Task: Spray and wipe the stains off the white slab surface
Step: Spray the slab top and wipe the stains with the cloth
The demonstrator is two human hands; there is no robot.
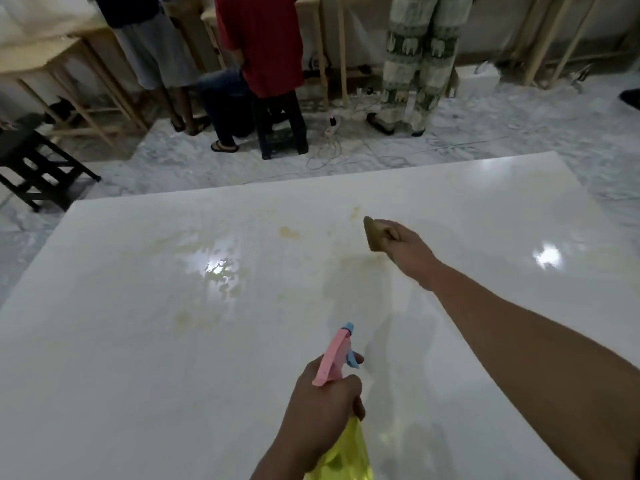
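Observation:
The white slab [145,341] fills the lower view, glossy and wet, with yellowish stains [289,232] across its middle and far part. My left hand [325,400] grips a yellow spray bottle [346,455] with a pink and blue trigger head, nozzle pointing at the stains. My right hand [403,245] reaches out over the far part of the slab and holds a brown sponge [375,233] just above or on the surface, beside a smeared stain.
Beyond the slab's far edge is a marble floor [519,133] with a white power strip [332,124] and loose cables. Three people stand or sit at wooden tables at the back. A black stool [282,129] and a dark stool [38,164] stand on the floor.

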